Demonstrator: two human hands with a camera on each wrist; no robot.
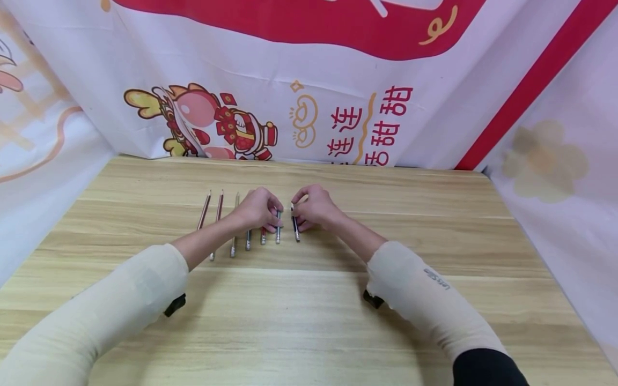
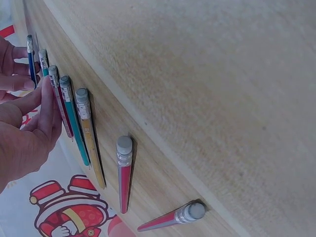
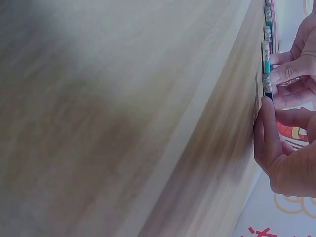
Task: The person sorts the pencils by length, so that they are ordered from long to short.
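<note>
In the head view my right hand [image 1: 316, 206] pinches a dark blue pencil [image 1: 296, 228], its eraser end toward me. Just left of it, my left hand [image 1: 260, 208] holds a teal pencil [image 1: 278, 235] between thumb and fingers. Under and beside the left hand lie a red pencil [image 1: 263, 237], another teal pencil [image 1: 248, 241] and a yellow pencil [image 2: 88, 133]. Farther left are two red-and-grey pencils [image 2: 125, 177], lying more widely spaced. The right wrist view shows the right fingers on the dark blue pencil close to the left thumb.
The pencils lie in a row on a wood-grain table [image 1: 289, 321], erasers toward the near side. Behind the table hangs a white cloth [image 1: 270, 64] with red print and a cartoon figure. More printed cloth [image 1: 545, 161] borders the right side.
</note>
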